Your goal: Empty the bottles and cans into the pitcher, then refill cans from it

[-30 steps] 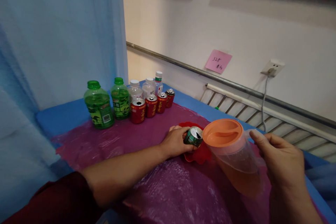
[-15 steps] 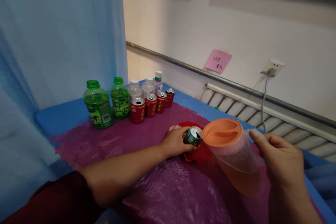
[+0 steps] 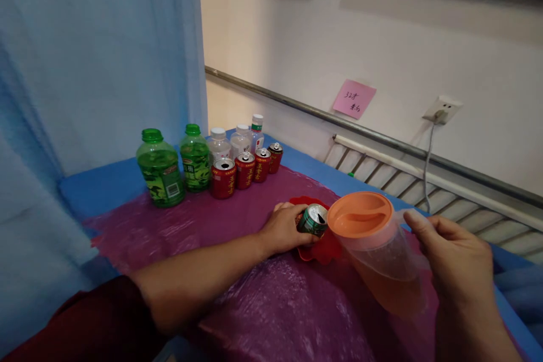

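Note:
My left hand [image 3: 286, 229] is wrapped round a green drink can [image 3: 311, 225], its opened top tilted slightly toward the right. The can is over a red scalloped dish [image 3: 324, 249], partly hidden by the hand and can. By its handle, my right hand [image 3: 456, 257] grips a clear plastic pitcher [image 3: 382, 260] with an orange lid [image 3: 360, 215]. Tilted leftward, the pitcher has its lid edge close beside the can's top. Brownish liquid fills its lower part. I cannot make out a stream between pitcher and can.
Red cans [image 3: 223, 179] stand in a row at the back left, before several clear bottles with white caps [image 3: 218, 144]. Two green bottles [image 3: 161, 172] are farther left. Purple plastic sheeting [image 3: 254, 294] covers the blue table [image 3: 80, 189]. A radiator [image 3: 390, 181] lines the wall.
Both hands, the can and the pitcher hold nearly the same positions. The whole view has shifted very slightly.

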Demonstrator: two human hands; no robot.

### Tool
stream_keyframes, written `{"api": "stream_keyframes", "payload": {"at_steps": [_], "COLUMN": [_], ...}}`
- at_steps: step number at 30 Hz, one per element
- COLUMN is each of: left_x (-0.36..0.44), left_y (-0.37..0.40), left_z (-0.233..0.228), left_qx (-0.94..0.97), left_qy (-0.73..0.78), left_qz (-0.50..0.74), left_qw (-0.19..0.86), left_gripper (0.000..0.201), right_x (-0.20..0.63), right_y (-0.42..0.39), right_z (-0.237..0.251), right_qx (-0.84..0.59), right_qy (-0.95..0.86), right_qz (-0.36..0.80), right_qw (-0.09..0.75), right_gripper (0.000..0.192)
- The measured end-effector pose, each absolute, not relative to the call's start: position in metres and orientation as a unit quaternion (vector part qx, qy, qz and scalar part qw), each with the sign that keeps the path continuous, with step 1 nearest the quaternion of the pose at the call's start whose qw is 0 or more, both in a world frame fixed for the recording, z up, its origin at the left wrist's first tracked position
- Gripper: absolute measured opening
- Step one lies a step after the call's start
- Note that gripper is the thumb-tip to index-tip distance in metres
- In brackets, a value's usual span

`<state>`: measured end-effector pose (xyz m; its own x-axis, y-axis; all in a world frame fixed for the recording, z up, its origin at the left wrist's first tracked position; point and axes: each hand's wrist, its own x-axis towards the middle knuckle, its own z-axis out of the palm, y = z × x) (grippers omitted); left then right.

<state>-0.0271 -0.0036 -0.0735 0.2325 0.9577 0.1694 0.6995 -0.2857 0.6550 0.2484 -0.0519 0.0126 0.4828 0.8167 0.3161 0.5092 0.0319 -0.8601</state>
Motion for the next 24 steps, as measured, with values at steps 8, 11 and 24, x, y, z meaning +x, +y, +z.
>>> {"api": "stream_keyframes", "payload": {"at_steps": [8,11,24], "left_x": [-0.0277,-0.0278,-0.0278], "left_y": [-0.0026,-0.0028,-0.0034], "left_z": [-0.0754,-0.0751,-0.0732], "left_qx": [0.750,0.750,0.748], "left_qy": [0.552,0.553,0.558], "left_qz": [0.284,0.281,0.280], "left_qw": [0.229,0.229,0.225], "left_gripper": [0.077,0.077,0.076], "right_x": [0.2463,0.2463,0.2540], "right_y": [-0.0516,-0.0516,-0.0477], "right_z": [0.0144,0.0141,0.0062], "right_qx": [-0.684,-0.683,-0.669], "right_qy": [-0.475,-0.470,-0.484], "right_qz": [0.160,0.161,0.146], "right_qw": [0.531,0.536,0.545], "right_gripper": [0.049,0.049,0.051]}}
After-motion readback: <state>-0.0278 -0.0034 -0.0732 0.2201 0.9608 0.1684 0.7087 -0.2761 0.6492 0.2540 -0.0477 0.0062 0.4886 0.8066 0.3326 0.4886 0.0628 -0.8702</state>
